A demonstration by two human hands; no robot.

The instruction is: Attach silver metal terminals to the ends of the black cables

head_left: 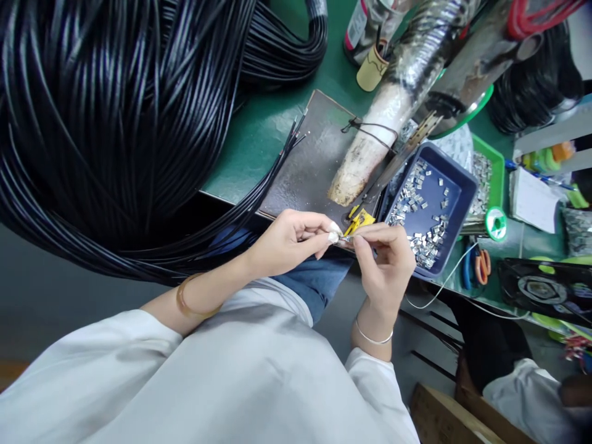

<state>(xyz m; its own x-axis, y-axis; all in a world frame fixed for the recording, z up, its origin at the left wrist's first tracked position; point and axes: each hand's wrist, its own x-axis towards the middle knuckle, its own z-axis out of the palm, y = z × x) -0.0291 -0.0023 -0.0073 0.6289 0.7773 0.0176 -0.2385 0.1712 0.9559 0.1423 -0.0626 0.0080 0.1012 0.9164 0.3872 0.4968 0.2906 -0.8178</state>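
Note:
My left hand [293, 242] and my right hand [386, 259] meet near the bench's front edge, their fingertips pinched around a small metal piece [345, 238]. White coverings are on the tips of two left fingers. Just behind the fingertips is a yellow part [361, 220] below a soldering iron-like rod. To the right of it, a dark blue tray [428, 191] holds several small metal connectors. Black cables [259, 194] run beside my left forearm, their stripped ends lying on a dark plate [317, 154].
A large bundle of black cable [115, 111] fills the upper left. A plastic-wrapped duct [393, 105] slants over the plate. Farther right are a green tray [494, 166], a solder spool [496, 223], orange-handled pliers [482, 266] and a black fan [546, 288]. Another person's sleeve [522, 394] shows at lower right.

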